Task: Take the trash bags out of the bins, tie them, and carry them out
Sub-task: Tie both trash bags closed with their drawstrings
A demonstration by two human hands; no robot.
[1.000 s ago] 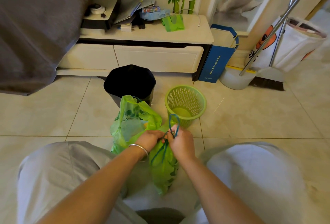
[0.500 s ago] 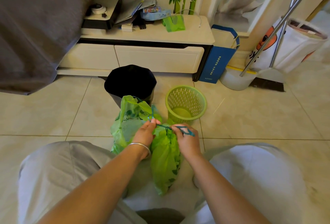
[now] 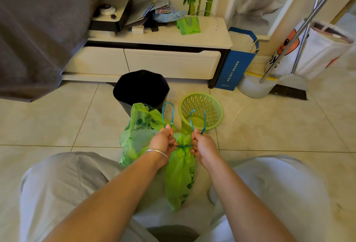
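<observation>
**Both hands pull the blue string on a green bag**

A thin green plastic trash bag [image 3: 180, 174] with dark green prints lies on the tile floor [image 3: 269, 130], between the person's knees. Its neck is bunched up tight, and a blue drawstring [image 3: 183, 146] crosses it there. The left hand [image 3: 163, 141] has its grip curled round one blue loop [image 3: 168, 114]. The right hand [image 3: 204, 144] has its grip curled round the other blue loop [image 3: 198, 121]. Both loops stick up above the fists. The hands are on either side of the bag's neck, just beside it. A silver bangle [image 3: 157, 153] sits on the left wrist.

A second green plastic bag [image 3: 138, 131], fuller and puffy, sits just to the left, touching the first one. Behind it is a round bin lined with a black bag [image 3: 141, 87]. To the right of that is a light green plastic basket with holes [image 3: 201, 110]. Farther back is a low white cabinet [image 3: 154, 56] with papers and small boxes on top. A tall blue paper bag [image 3: 234, 68] stands beside it. A white bucket [image 3: 252, 89] and metal poles [image 3: 308, 18] are near the wall on the right.
</observation>
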